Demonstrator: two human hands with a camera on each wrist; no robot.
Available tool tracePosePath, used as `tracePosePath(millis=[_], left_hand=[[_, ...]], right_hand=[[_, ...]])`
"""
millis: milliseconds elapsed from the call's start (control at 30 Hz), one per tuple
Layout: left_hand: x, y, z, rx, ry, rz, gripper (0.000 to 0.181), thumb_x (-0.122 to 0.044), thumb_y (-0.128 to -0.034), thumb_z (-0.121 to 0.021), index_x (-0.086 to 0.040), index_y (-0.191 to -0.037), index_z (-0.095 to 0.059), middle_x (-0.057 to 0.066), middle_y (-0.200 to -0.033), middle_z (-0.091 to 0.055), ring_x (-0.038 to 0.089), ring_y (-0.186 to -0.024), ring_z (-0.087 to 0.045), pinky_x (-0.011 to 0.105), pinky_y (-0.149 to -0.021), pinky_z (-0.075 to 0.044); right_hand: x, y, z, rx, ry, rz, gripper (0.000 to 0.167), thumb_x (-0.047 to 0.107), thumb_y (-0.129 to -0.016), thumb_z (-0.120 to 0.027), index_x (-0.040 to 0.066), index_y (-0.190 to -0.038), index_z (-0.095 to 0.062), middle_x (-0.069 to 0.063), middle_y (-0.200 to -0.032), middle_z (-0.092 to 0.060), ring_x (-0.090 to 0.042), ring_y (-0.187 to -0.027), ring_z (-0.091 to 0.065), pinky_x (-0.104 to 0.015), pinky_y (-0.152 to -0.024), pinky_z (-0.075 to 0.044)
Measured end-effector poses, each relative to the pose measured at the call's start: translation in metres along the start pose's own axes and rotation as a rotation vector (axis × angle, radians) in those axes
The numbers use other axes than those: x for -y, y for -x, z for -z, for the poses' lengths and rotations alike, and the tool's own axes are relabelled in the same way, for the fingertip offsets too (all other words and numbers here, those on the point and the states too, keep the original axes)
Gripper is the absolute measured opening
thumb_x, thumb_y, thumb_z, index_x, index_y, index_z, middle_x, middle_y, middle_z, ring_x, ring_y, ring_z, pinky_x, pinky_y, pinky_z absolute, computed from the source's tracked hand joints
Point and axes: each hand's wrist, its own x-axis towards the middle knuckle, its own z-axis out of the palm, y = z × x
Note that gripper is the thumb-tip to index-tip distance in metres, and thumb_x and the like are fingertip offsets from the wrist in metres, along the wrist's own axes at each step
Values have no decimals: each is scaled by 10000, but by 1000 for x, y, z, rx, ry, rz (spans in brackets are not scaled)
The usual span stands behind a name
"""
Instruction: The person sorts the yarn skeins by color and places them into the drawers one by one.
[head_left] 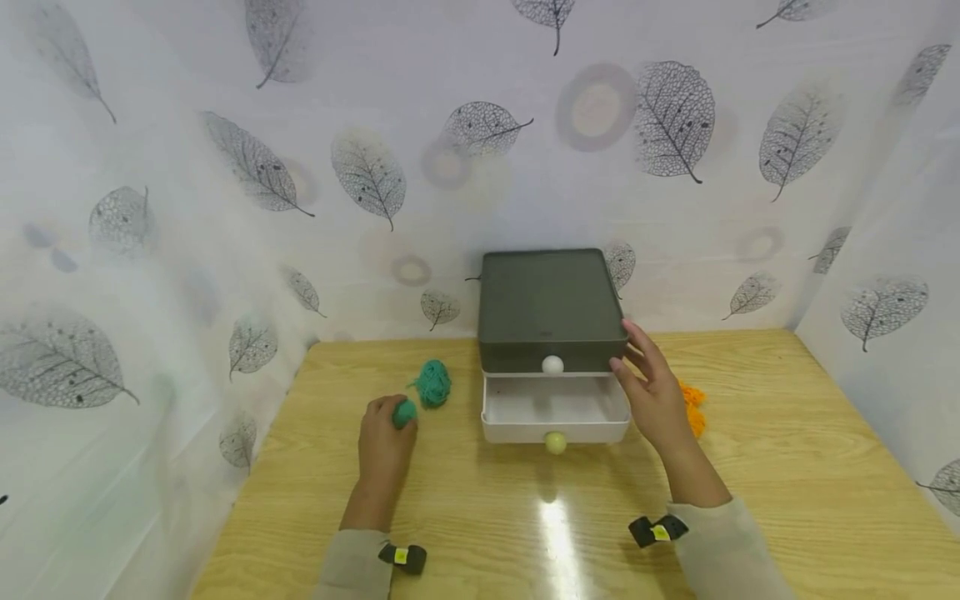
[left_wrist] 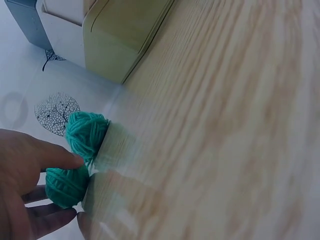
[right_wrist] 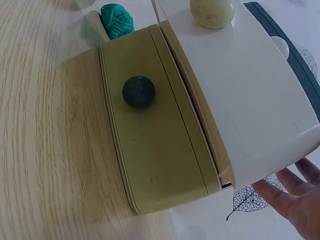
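My left hand [head_left: 385,442] grips a small green ball of yarn [head_left: 405,413] low over the left of the table; in the left wrist view its fingers lie on both sides of the yarn ball [left_wrist: 67,187]. Just behind is a second green ball of yarn [head_left: 432,383]. A stacked drawer box [head_left: 551,296] with a dark top stands at the centre back. Its white drawer [head_left: 517,432], with a yellowish knob [head_left: 556,443], is pulled out. My right hand [head_left: 656,404] is at the box's right side, fingers extended, fingertips near the top corner.
Orange yarn [head_left: 694,410] lies right of the box, partly behind my right hand. Below the white drawer, an olive drawer [right_wrist: 155,145] with a dark knob [right_wrist: 139,92] shows in the right wrist view. A leaf-patterned sheet [head_left: 420,275] hangs behind the wooden table [head_left: 480,517].
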Motion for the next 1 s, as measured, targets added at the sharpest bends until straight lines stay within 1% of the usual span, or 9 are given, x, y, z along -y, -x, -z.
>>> tracePosePath(millis=[133,233,433,533,733,833,1000], left_hand=[[1,-1,-1,13,-14,1,418,-141,-945,-690,-58,-1342,-591,172,-1406,-504,406,-1332,-482,574,-1106,-460],[1,0,-2,6,-17,-5,425,-135,-946,-689,-56,-1351,-588,180,-1399,-511,415,-1323,-489,577,-1100,-465],[-2,0,-1,4,1,12,430,-164,-963,-659,-54,-1370,-575,180,-1395,-509,415,-1326,-475,582,-1110,-454],[-6,1,0,-3,9,20,442,-170,-962,-653,-55,-1380,-568,182,-1395,-505,413,-1333,-471,581,-1117,-449],[-17,2,6,-11,67,29,460,-160,-960,-654,-56,-1397,-554,177,-1392,-499,402,-1345,-482,562,-1130,-446],[-22,1,9,-31,79,19,457,-151,-949,-670,-55,-1384,-566,180,-1375,-512,399,-1331,-496,558,-1135,-441],[-27,1,14,-64,92,-27,475,-138,-917,-722,-47,-1364,-588,201,-1366,-532,402,-1312,-519,556,-1128,-445]], right_hand=[[1,0,0,-1,2,-6,618,176,-1037,-576,326,-1582,-326,-79,-1623,-353,-403,-1416,-459,-46,-948,-460],[1,0,0,-1,3,-9,616,180,-1037,-578,328,-1581,-328,-83,-1617,-360,-400,-1418,-458,-44,-948,-459],[0,0,0,1,8,-3,617,176,-1036,-578,322,-1582,-329,-84,-1615,-362,-402,-1414,-462,-45,-950,-458],[0,-1,1,2,11,-1,616,172,-1037,-575,319,-1582,-328,-90,-1612,-364,-405,-1411,-464,-44,-950,-457],[-1,-1,0,-5,15,7,611,162,-1037,-574,310,-1580,-337,-106,-1602,-375,-411,-1399,-472,-46,-945,-464],[-1,-2,0,-5,11,11,608,157,-1037,-574,303,-1579,-341,-113,-1599,-378,-414,-1399,-472,-48,-946,-466],[-2,-2,1,-3,13,11,609,158,-1037,-574,304,-1579,-340,-117,-1594,-381,-415,-1403,-469,-48,-947,-464]])
